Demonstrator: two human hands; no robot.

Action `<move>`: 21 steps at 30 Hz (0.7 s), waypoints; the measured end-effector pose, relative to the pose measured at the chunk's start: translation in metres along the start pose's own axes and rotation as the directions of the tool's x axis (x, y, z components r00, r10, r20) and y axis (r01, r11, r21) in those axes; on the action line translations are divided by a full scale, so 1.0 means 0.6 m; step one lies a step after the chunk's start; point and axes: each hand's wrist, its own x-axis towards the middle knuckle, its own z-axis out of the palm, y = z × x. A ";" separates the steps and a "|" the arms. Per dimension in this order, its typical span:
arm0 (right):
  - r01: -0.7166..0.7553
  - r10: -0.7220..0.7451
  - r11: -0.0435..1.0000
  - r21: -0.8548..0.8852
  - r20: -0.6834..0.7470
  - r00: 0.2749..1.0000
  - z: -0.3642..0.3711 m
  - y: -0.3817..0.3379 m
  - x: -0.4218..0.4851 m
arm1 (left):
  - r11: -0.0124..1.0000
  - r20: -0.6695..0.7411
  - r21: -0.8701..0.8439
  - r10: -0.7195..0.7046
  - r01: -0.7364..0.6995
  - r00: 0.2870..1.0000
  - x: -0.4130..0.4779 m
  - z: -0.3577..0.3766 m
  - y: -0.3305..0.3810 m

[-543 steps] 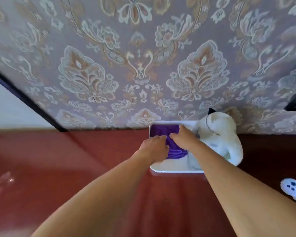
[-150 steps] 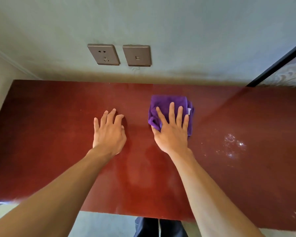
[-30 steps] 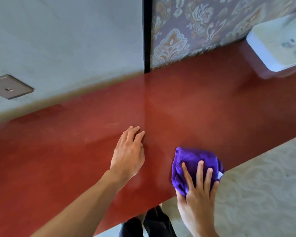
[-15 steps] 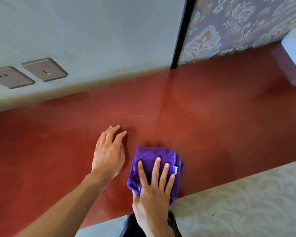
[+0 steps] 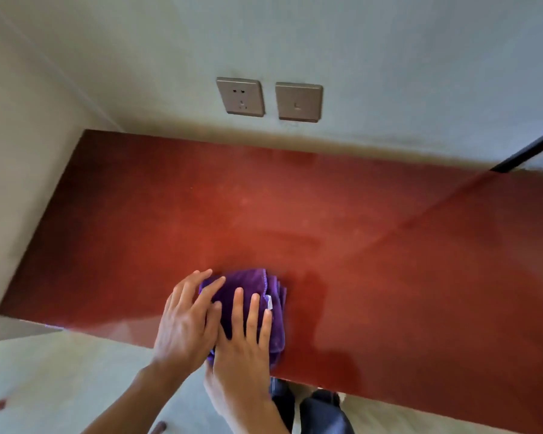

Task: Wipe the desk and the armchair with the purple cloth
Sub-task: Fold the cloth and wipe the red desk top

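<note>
We are seeing the purple cloth (image 5: 251,305) lying folded and bunched near the front edge of the glossy red-brown counter (image 5: 373,245), a small white tag showing at its right side, both hands partly covering it.

wall (image 5: 389,51): plain grey | socket (image 5: 240,96) | switch (image 5: 299,102) | floor (image 5: 60,380): pale

Both forearms reach toward 12 o'clock; left hand (image 5: 185,327) and right hand (image 5: 243,349) lie flat, fingers spread, touching side by side.
</note>
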 end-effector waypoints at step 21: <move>0.653 -0.596 0.711 -0.259 0.271 0.756 0.169 -0.376 0.194 | 0.597 -0.021 -0.015 -0.802 0.802 0.597 -0.126 -0.140 -0.373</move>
